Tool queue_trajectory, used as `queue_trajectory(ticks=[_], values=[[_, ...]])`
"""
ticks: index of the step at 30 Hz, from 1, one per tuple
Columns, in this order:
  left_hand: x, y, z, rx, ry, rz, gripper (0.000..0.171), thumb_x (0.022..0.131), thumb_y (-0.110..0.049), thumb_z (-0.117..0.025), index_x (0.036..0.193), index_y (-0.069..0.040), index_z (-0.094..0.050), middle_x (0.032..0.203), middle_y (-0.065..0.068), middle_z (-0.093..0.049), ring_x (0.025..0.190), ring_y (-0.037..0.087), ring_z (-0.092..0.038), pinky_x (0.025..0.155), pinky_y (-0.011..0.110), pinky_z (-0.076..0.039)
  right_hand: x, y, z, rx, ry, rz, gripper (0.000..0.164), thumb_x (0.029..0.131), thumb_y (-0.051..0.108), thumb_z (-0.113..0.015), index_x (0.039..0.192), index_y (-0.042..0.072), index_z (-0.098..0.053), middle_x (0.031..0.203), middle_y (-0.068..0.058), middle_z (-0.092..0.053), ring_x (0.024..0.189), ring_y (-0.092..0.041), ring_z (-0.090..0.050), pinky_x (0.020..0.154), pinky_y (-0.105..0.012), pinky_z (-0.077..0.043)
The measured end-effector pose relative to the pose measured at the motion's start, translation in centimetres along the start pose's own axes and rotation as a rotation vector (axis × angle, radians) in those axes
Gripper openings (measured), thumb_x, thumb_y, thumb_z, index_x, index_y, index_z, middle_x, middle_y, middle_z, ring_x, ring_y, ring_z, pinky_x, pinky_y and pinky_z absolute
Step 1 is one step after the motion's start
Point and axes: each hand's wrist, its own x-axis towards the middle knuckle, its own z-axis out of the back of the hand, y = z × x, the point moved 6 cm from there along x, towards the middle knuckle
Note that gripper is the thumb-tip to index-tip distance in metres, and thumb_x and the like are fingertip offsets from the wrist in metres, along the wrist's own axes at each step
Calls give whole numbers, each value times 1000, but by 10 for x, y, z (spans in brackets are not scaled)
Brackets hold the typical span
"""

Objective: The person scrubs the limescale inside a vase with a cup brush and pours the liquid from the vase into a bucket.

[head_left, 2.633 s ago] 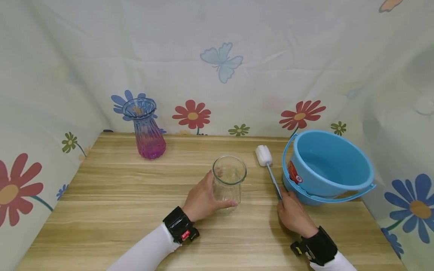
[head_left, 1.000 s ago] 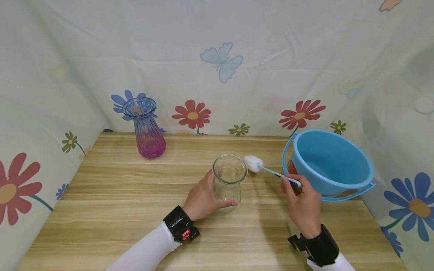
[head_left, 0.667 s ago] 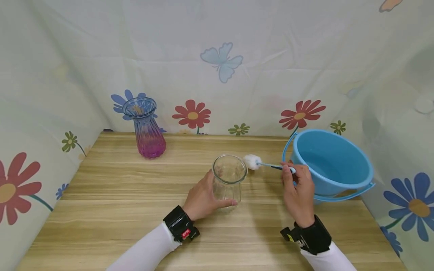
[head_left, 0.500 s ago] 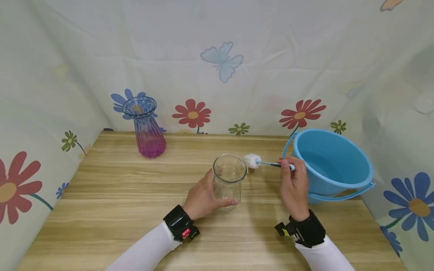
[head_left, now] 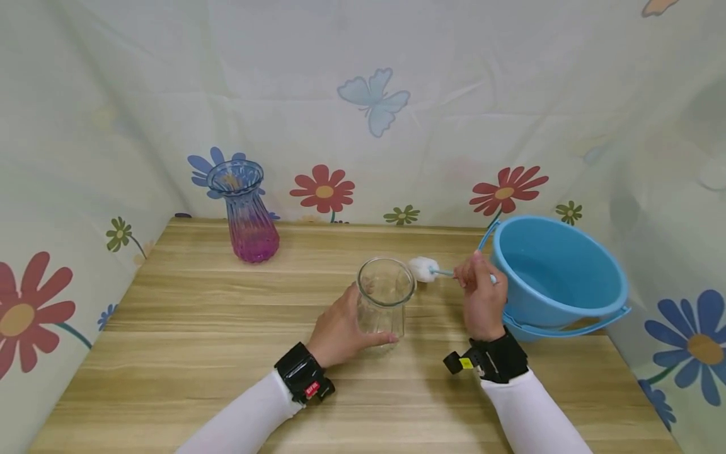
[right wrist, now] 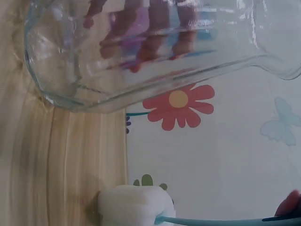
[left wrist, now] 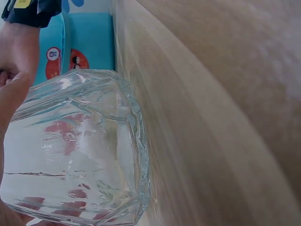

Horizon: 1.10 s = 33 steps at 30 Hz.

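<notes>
In the head view my left hand (head_left: 340, 331) grips a clear glass vase (head_left: 386, 284), which stands upright on the table. Its fingers show through the glass in the right wrist view. My right hand (head_left: 482, 296) pinches the handle of a sponge bottle brush, whose white sponge head (head_left: 423, 269) hangs just right of the vase's rim. Seen from the right wrist, the brush is about upright with its sponge (right wrist: 134, 205) low, at or just above the table. That sponge is outside the vase. Part of the handle is hidden by the right fingers.
A light blue bucket (head_left: 513, 277) with a handle stands right beside my right hand. At the back left is a ribbed blue-to-pink glass vase (head_left: 252, 230). A flower-print cloth (head_left: 272, 94) rises behind the wooden table (head_left: 227, 328) and along its sides.
My right hand has lifted the brush from the table beside the bucket, turned it sponge-down and shifted left and farther back. My left hand keeps its grip on the vase in the same place.
</notes>
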Motion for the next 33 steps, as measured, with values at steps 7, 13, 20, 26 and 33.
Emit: queue_trajectory(ticks=[7, 13, 20, 26, 33], values=[[1, -2, -1, 0, -2, -21, 118, 61, -74, -75, 153, -32, -12, 144, 3, -44, 121, 19, -45, 87, 55, -50, 6, 11, -13, 179, 132, 131, 51, 105, 10, -32, 56, 5, -18, 57, -2, -17, 51, -15, -18, 54, -33, -14], [2, -1, -1, 9, -8, -20, 118, 61, -76, -73, 152, -32, -14, 143, 3, -45, 120, 19, -45, 86, 54, -50, 6, 20, -15, 222, 156, 173, 54, 104, 8, -30, 52, 6, -17, 55, 0, -14, 49, -11, -14, 49, -30, -9], [2, 1, -1, 5, -3, -12, 117, 61, -76, -74, 152, -33, -14, 143, 2, -45, 121, 18, -44, 88, 54, -50, 6, 38, -18, 238, 188, 256, 53, 103, 6, -32, 53, 5, -15, 56, 0, -13, 49, -11, -14, 47, -28, -10], [2, 1, -1, -2, -2, -16, 117, 61, -73, -76, 152, -33, -14, 143, 2, -45, 122, 18, -44, 89, 55, -49, 7, 52, -22, 145, 198, 283, 54, 104, 16, -31, 53, 7, -13, 56, 0, -12, 49, -9, -15, 47, -26, -10], [1, 0, 0, 3, -2, -20, 118, 61, -73, -76, 152, -34, -12, 143, 2, -45, 122, 19, -44, 87, 55, -50, 9, 65, -27, 135, 203, 275, 52, 101, 17, -31, 52, 8, -15, 55, 1, -14, 47, -9, -18, 46, -26, -12]])
